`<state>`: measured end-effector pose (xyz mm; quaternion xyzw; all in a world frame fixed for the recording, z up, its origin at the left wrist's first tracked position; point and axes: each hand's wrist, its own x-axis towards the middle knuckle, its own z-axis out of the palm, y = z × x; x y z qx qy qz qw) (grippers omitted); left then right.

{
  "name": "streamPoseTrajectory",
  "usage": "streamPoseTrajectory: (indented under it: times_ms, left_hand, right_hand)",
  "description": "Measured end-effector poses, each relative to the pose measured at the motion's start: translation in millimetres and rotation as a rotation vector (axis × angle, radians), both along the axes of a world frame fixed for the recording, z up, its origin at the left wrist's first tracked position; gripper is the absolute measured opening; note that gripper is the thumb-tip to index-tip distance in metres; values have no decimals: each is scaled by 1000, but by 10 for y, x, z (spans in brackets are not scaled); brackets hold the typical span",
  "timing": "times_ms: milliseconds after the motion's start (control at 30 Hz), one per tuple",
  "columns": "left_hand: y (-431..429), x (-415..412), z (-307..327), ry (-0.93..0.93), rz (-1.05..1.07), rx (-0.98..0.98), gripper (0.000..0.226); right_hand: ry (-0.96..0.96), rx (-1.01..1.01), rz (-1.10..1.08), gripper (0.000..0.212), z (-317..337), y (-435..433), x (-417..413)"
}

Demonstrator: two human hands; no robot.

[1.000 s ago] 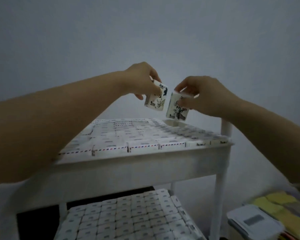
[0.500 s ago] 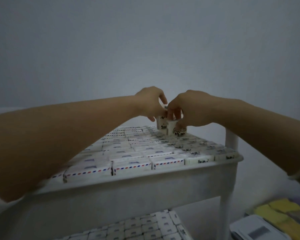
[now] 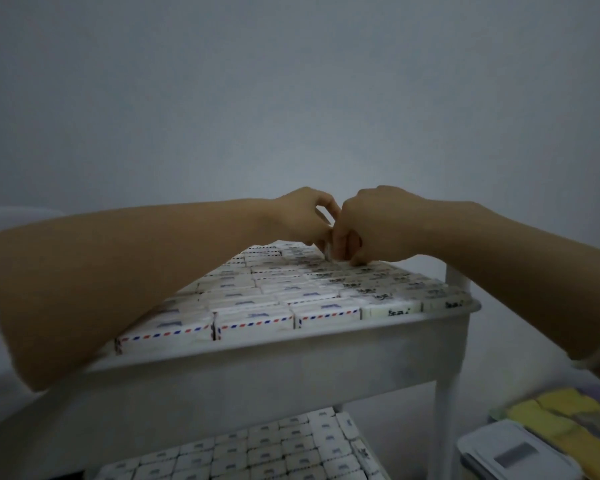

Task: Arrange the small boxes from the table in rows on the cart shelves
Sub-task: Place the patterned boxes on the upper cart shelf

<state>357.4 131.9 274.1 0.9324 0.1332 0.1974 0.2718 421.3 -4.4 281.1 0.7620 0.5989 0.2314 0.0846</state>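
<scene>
My left hand (image 3: 300,216) and my right hand (image 3: 378,223) meet knuckle to knuckle at the far edge of the white cart's top shelf (image 3: 291,362). Their fingers are curled down around small boxes pressed in among the far rows. Only a white sliver of a small box (image 3: 328,251) shows between the fingers; the rest is hidden. Rows of small white boxes (image 3: 257,317), some with red-and-blue striped edges and some with dark print, cover the top shelf. More rows of boxes (image 3: 274,448) fill the lower shelf.
The cart's right post (image 3: 444,427) stands at the near right corner. Low at the right lie a white lidded container (image 3: 510,459) and yellow packs (image 3: 561,417). A plain wall stands close behind the cart. A pale rounded object (image 3: 0,237) sits at the left edge.
Both hands have come down from above the shelf with a box each. The boxes, held in clear view a second ago, are now sunk among the far rows under the fingers.
</scene>
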Motion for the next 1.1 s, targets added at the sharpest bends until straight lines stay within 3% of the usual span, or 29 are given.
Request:
streamPoseTrajectory:
  times_ms: [100,267,400,533,633,733,933,1100]
  left_hand:
    - [41,-50,6,84,-11,-70,32]
    - [23,-113,9,122,48,-8,29]
    - [-70,-133,-38,192,44,-3,21]
    - [-189,-279,12,202,132,216,30]
    - [-345,-609,138,49,325,530,30]
    - [-643,-1215,143,-196,348,610,22]
    - [-1175,-2575,-741,-261,197,509,17]
    - [-1119,-3391,-1675,-233,310,277,15]
  right_hand:
    - [4,12,-31,21,17,-20,-6]
    - [66,106,-21,23,21,-60,-15]
    - [74,256,36,38,-69,-114,-33]
    - [181,483,103,39,-190,-185,-119]
    - [281,657,196,16,-284,-342,-337]
    - [334,731,348,9,-455,-588,-759]
    - [613,650,647,19,-1014,-788,-1511]
    - [825,451,741,18,-1683,-471,-2091]
